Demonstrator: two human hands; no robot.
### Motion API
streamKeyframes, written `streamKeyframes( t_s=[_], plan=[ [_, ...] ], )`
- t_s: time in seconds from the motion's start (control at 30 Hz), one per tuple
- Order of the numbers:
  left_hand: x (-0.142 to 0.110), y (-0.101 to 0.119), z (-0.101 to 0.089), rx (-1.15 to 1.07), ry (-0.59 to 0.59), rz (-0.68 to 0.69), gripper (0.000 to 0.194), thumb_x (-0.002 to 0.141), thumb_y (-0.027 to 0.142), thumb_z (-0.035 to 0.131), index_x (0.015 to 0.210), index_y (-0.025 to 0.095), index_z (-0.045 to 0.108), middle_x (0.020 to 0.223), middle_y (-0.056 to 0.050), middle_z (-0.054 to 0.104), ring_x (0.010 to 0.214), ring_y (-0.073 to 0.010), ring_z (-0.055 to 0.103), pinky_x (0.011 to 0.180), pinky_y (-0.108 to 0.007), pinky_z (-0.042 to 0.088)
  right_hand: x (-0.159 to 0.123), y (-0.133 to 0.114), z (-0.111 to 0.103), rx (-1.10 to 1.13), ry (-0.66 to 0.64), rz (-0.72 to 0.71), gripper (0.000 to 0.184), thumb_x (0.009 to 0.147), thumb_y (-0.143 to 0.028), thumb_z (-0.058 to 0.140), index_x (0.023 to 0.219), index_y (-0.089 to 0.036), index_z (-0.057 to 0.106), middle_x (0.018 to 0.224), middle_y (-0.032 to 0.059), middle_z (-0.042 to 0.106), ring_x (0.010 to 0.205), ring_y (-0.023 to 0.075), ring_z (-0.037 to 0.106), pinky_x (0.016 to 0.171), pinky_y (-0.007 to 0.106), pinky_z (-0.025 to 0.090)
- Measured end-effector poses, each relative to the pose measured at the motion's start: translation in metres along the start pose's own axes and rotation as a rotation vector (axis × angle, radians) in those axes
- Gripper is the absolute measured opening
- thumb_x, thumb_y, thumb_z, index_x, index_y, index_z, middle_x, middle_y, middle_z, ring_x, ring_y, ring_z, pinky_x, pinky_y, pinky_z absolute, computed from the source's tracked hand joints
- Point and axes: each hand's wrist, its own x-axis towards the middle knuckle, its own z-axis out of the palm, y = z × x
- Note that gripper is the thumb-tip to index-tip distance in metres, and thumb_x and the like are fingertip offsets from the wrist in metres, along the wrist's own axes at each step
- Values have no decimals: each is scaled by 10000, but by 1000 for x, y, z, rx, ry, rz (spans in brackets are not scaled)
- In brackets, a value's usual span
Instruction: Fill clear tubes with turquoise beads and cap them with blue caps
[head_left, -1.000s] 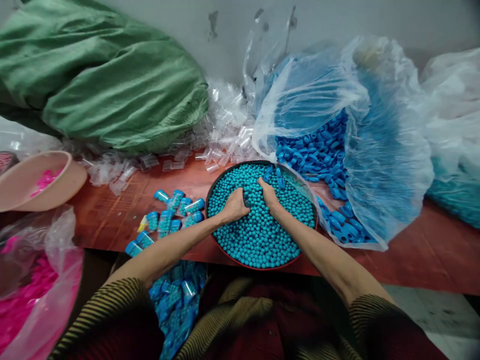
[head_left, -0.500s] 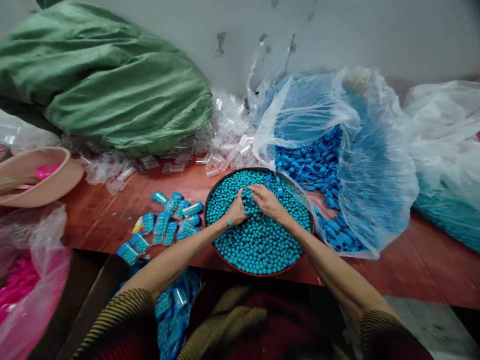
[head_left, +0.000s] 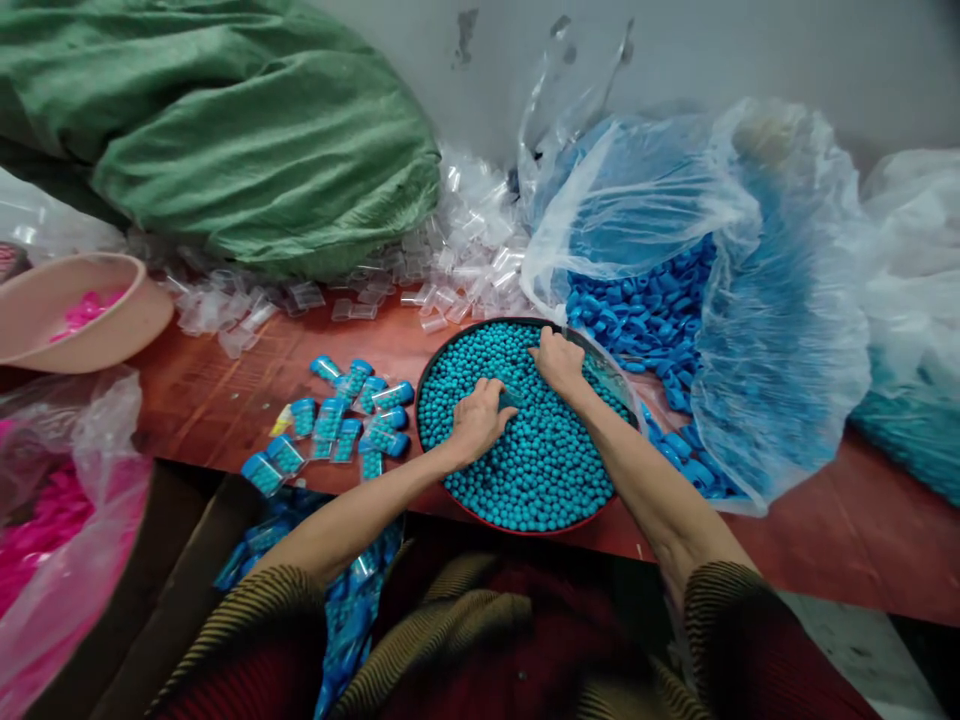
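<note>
A round red-rimmed tray (head_left: pixel 480 512) heaped with small teal beads (head_left: pixel 547 460) sits at the near edge of the red-brown table (head_left: pixel 217 410). My left hand (head_left: pixel 476 420) lies on the beads in the tray's left half, fingers curled around what looks like a small tube at the fingertips. My right hand (head_left: pixel 559 362) is at the tray's far rim, fingers bent down into the beads beside a few blue caps; whether it holds anything is hidden. Several bead-filled, blue-capped tubes (head_left: pixel 349 415) lie left of the tray.
An open clear bag of blue caps (head_left: pixel 652 310) spills right of the tray. Empty clear tubes (head_left: pixel 465 255) pile by the wall. A green sack (head_left: pixel 247 150), a pink bowl (head_left: pixel 112 325) and a pink-filled bag (head_left: pixel 52 520) are on the left. Filled tubes (head_left: pixel 352 590) lie below the table edge.
My hands have parted: the right one went from the middle of the tray to its far rim, the left one shifted slightly toward me. The camera view also shifted.
</note>
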Motion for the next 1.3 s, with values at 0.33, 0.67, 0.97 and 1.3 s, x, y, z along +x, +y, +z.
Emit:
streamKeyframes(
  t_s=[0.33,0.67,0.97,1.3],
  plan=[
    [3,-3,6,52,-55,1,239,846,376,557,1040,250,617,979,-41,583,883,-206,595,751,-302,459,-56,34,-23,-141,-49,-270,262,892,-255,448,1090,-182,604,1127,160,613,976,287,587,763,365,431],
    [-14,-2,0,-60,-91,106,309,879,232,470,1167,168,563,1008,-85,578,968,-215,569,882,-328,455,-94,23,0,378,-73,-539,287,888,-226,467,1137,-180,600,1073,90,672,982,204,622,866,318,471],
    [-38,-1,-2,-69,-223,-35,434,867,172,386,1292,110,448,1127,-166,548,1022,-270,580,910,-407,453,-97,58,-22,538,-401,-103,163,829,-192,482,909,-179,623,518,-25,593,453,126,572,485,221,445],
    [-26,-12,8,-434,-157,6,439,790,117,467,1223,129,543,1160,-83,649,1076,-211,596,986,-357,444,-101,27,-11,1222,-728,259,58,832,-148,488,877,-181,503,422,-72,515,355,82,485,339,158,431]
  ],
)
